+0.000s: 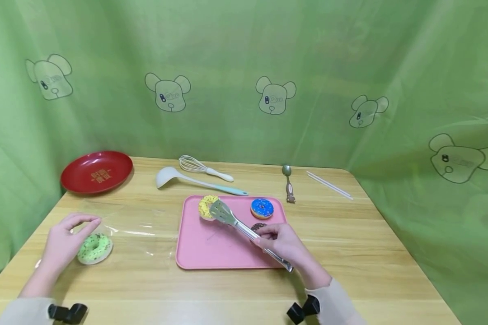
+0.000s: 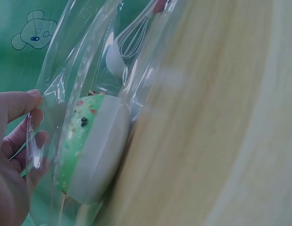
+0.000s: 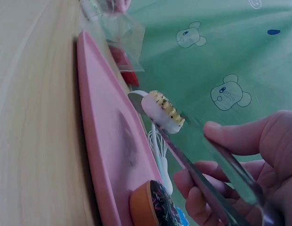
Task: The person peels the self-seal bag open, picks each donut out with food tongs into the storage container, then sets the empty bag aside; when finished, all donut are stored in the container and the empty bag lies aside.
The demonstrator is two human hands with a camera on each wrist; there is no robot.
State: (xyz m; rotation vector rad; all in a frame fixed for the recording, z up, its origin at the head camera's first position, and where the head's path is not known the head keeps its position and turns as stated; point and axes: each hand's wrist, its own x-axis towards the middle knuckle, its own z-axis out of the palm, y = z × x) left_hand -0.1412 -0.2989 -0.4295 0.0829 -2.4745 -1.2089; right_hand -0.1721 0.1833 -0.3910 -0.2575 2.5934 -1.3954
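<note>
My right hand (image 1: 282, 243) grips metal tongs (image 1: 244, 229) over the pink tray (image 1: 211, 253). The tongs' ends clasp a yellow-iced donut (image 1: 206, 206) at the tray's far left; in the right wrist view the yellow donut (image 3: 163, 112) sits between the tong blades (image 3: 193, 167). A blue donut (image 1: 262, 208) lies on the tray, and a chocolate donut (image 1: 258, 226) shows just behind my fingers. My left hand (image 1: 67, 241) pinches the edge of a clear plastic bag (image 1: 134, 225) holding a green-iced donut (image 1: 95, 248). In the left wrist view the green donut (image 2: 92, 146) lies inside the bag (image 2: 85, 70).
A red plate (image 1: 96, 171) stands at the back left. A whisk (image 1: 203, 167), a pale ladle (image 1: 187, 179), a spoon (image 1: 288, 181) and a white straw (image 1: 329, 185) lie along the far side of the wooden table (image 1: 370, 253). Green cloth walls surround it.
</note>
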